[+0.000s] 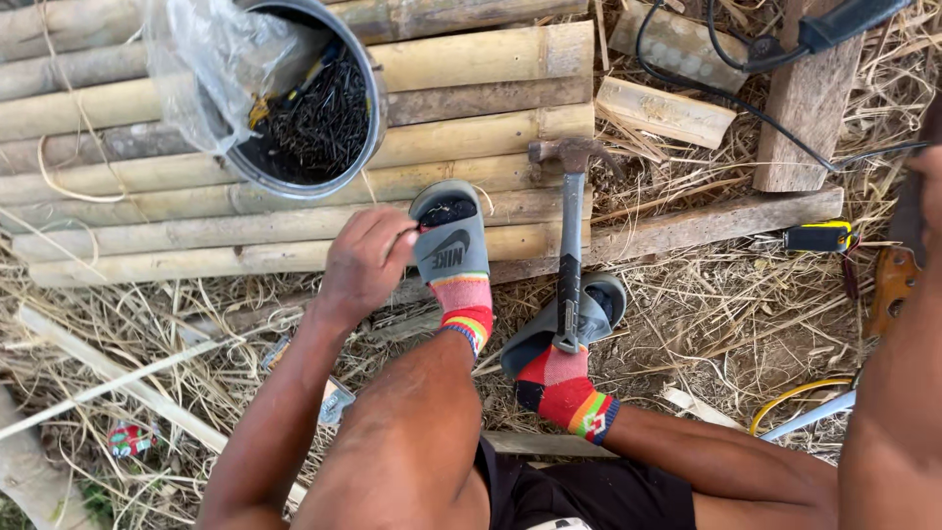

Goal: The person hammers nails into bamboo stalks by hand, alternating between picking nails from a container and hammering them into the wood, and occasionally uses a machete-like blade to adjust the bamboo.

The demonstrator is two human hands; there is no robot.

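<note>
My left hand point(365, 263) hovers over the bamboo poles point(196, 231), just left of my left foot in a grey sandal point(449, 240). Its fingers are pinched on a thin dark nail point(416, 230). A hammer point(570, 245) lies across my right sandal point(599, 304), with its head resting on the bamboo's end. My right hand point(927, 182) is at the right edge of the frame, mostly cut off, beside a brown wooden handle point(893, 280). Its grip is hidden.
A metal bucket point(368, 93) of dark nails with a clear plastic bag point(206, 59) stands on the bamboo. A wooden plank point(716, 224), a yellow tape measure point(819, 236) and a black cable point(726, 93) lie on straw at the right.
</note>
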